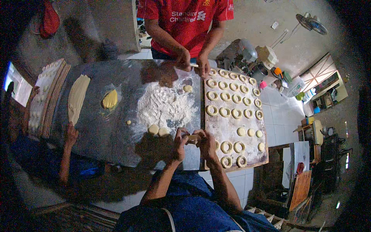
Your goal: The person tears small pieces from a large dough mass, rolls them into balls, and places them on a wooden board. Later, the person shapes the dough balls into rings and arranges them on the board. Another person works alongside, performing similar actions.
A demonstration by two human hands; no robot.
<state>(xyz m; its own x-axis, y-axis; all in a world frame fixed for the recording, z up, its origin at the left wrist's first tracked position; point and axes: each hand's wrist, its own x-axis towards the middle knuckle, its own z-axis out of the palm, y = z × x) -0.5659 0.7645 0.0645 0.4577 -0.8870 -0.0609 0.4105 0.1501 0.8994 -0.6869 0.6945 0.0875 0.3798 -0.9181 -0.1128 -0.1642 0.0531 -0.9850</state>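
- Head view, looking straight down: the left hand point(180, 144) and right hand point(206, 144) meet over the near edge of the metal table point(104, 127), both clenched round one small piece of dough point(192, 138).
- Only a sliver of that dough shows between the fingers; its shape is mostly hidden, so ring or ball, I can't say.
- Just left of the hands, two dough balls point(158, 130) sit touching each other at the edge of the flour pile point(164, 106).
- To the right, the wooden board point(228, 129) carries rows of dough rings point(224, 112) and a few plain rounds point(250, 132); the right hand covers part of the nearest ring.
- Across the table, a person in a red shirt point(185, 17), cut off at the top edge, has both hands at the board's far corner; what they pinch is too small to tell.
- Far left, another person's hand point(70, 133) rests by a long strip of dough point(77, 96), with a yellow lump point(110, 99) nearby. The body fades into dark shadow.
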